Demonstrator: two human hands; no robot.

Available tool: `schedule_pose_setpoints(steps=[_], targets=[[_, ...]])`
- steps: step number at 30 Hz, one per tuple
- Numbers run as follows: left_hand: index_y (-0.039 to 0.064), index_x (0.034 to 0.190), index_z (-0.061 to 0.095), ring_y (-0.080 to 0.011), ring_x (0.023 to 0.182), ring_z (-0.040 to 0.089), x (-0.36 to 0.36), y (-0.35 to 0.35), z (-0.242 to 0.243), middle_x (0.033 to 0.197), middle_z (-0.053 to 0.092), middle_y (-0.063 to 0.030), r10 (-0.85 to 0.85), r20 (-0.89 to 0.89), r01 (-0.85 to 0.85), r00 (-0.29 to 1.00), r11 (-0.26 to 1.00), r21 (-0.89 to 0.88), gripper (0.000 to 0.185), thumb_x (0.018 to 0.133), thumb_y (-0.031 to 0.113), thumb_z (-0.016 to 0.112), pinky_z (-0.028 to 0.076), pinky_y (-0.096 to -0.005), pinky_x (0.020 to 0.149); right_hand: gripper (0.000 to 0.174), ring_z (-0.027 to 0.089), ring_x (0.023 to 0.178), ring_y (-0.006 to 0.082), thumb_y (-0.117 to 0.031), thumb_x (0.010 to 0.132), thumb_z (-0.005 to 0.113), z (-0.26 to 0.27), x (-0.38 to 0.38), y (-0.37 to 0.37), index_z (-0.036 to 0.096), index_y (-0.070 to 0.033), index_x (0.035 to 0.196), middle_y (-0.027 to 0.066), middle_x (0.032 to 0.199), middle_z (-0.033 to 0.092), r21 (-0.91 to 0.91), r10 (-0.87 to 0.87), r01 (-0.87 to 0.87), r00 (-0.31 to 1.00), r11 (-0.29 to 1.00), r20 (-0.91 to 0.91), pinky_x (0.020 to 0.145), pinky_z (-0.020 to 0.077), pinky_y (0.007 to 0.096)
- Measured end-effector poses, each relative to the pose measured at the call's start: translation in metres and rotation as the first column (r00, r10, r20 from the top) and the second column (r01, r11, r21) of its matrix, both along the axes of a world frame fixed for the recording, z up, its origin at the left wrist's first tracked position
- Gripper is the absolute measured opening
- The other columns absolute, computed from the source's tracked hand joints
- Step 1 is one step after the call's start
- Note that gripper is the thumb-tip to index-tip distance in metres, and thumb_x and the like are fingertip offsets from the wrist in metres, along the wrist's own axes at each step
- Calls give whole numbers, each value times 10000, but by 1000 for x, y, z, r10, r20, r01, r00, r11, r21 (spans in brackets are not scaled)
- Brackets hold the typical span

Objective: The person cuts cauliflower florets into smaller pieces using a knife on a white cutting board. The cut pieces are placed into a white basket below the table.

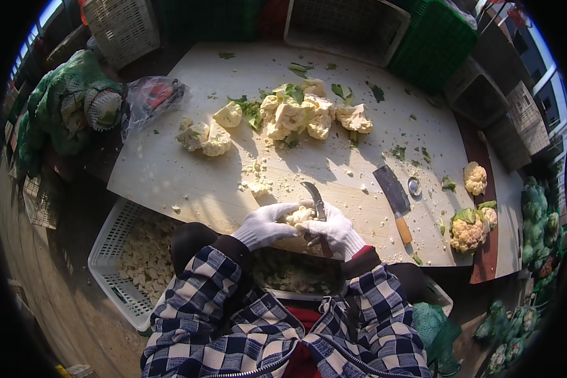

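In a white knit glove, my left hand (268,226) holds a cauliflower piece (300,216) over the table's near edge. My right hand (333,230), gloved too, grips a curved knife (314,196); its blade points up and away, beside the piece, and its handle shows below the fingers. Cauliflower chunks (290,118) with leaves are heaped farther back on the pale board (208,179), and more cut chunks (208,137) lie to their left. A cleaver (392,189) with a wooden handle rests to the right, next to a small round metal object (414,186).
A white basket of florets (146,255) stands at lower left; another container (297,276) with pieces is below my hands. Cauliflower heads (468,229) sit at the right edge. Crates (347,28) line the back. A green net sack (61,104) and plastic bag (153,99) lie left.
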State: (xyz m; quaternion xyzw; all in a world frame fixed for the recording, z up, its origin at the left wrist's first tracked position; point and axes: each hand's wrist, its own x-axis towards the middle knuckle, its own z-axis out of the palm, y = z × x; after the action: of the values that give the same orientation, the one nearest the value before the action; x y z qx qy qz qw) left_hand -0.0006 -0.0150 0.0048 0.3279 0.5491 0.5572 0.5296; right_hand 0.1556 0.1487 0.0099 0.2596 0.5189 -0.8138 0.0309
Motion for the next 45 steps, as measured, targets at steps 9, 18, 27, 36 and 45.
schedule_pose_setpoints(steps=[9, 18, 27, 36, 45], targets=[[-2, 1338, 555, -184, 815, 658, -20, -2, 7, 1083, 642, -120, 227, 165, -220, 960, 974, -60, 536, 819, 100, 643, 567, -287, 729, 580, 662, 749, 193, 1, 872, 678, -6, 10, 9, 429, -30, 1395, 129, 1006, 647, -335, -242, 223, 970, 915, -15, 537, 537, 301], [26, 1325, 548, -214, 948, 630, -45, -29, 24, 1104, 626, -114, 392, -578, -573, 716, 803, -165, 591, 783, 184, 721, 550, -366, 804, 590, 544, 677, 172, -103, 922, 640, -5, 19, 7, 363, -62, 1441, 134, 930, 607, -492, -254, 191, 965, 849, -64, 534, 473, 296], [24, 1387, 507, -352, 1084, 623, 18, -8, -6, 1323, 561, -247, 200, -900, -58, 387, 980, 193, 672, 822, 277, 768, 496, -397, 962, 498, 632, 776, 210, -95, 987, 545, -3, 12, -6, 362, -77, 1450, 152, 1076, 645, -471, -296, 247, 955, 847, -32, 583, 574, 339], [-14, 1419, 474, -196, 1011, 648, 19, 6, -20, 1249, 632, -155, 289, -449, -230, 846, 956, 181, 613, 872, 139, 704, 533, -300, 886, 456, 621, 683, 198, -61, 951, 591, -14, -1, -4, 461, -46, 1388, 110, 1095, 660, -368, -238, 205, 970, 907, -46, 547, 588, 339], [9, 1440, 454, -160, 892, 637, 1, 8, -26, 1192, 632, -108, 296, 282, -306, 912, 952, -11, 626, 839, 46, 627, 541, -292, 777, 370, 658, 811, 197, -78, 963, 574, -10, -19, 10, 536, -26, 1328, 117, 1112, 657, 70, -306, 301, 949, 951, 81, 604, 589, 323]])
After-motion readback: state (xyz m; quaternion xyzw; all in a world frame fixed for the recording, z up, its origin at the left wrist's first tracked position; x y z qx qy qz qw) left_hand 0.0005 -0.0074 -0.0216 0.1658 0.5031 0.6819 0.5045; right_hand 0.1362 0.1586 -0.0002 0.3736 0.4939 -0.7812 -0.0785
